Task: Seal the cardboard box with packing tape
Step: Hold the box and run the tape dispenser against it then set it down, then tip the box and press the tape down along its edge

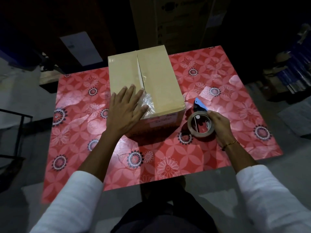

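Observation:
A tan cardboard box (156, 78) stands on the table with its two top flaps folded down and a seam running front to back. Crinkled clear tape (148, 103) lies over the near end of the seam. My left hand (127, 106) rests flat on the box's near left top, fingers spread, beside that tape. To the right of the box, my right hand (218, 123) grips a tape dispenser with a brown roll (200, 125) and a blue blade guard (201, 104), held just above the table.
The table carries a red floral cloth (218, 91). Behind it stand large cartons (181, 21) in the dark. A black metal frame (15, 132) is at the left, and stacked blue items (292, 71) at the right.

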